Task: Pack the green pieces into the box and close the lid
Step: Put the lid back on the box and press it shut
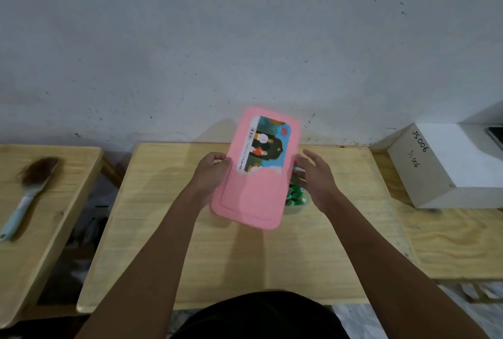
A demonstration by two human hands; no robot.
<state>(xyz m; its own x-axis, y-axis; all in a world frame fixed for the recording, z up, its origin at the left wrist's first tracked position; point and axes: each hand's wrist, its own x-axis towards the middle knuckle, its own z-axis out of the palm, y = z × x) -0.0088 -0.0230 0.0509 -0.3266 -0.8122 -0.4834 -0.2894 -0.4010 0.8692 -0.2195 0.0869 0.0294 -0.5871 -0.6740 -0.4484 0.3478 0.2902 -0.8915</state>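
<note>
A pink lid (pixel 253 197) with a colourful picture label is held tilted above the middle of the wooden table (pixel 190 243). My left hand (pixel 209 172) grips its left edge. My right hand (pixel 317 175) is at the lid's right edge with fingers spread; I cannot tell whether it touches the lid. Under the lid's right side show several green pieces (pixel 296 193) lying in the box (pixel 295 209), which the lid mostly hides.
A brush (pixel 30 189) with a light blue handle lies on a second wooden table at the left. A white cardboard box (pixel 446 164) with handwritten marks stands on a third table at the right. A grey wall rises right behind the tables.
</note>
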